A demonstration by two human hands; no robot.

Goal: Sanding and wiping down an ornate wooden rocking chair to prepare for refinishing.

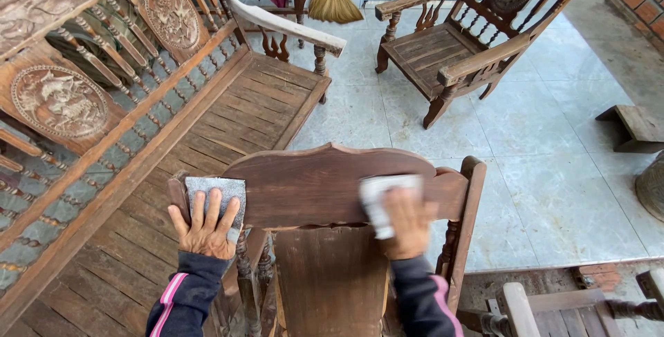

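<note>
Two hands are laid on the top rail of a dark wooden chair back (325, 185), seen from above at the near edge of the view. At about 8 o'clock, the left hand (205, 230) is pressed flat on a grey sanding pad (214, 188), fingers spread over it, so that the pad is pinned against the rail's corner. At about 5 o'clock, the right hand (409, 221) is closed around a pale folded sheet (379, 202), held against the rail's face; motion blur keeps its finger positions from being made out. The chair's seat and legs are hidden beneath the back. At 10 o'clock a carved bench (173, 129) is cut off by the frame. Farther, at 1 o'clock, an armchair (456, 47) is stood on pale tiles, and a broom (334, 2) is leant at 12.
</note>
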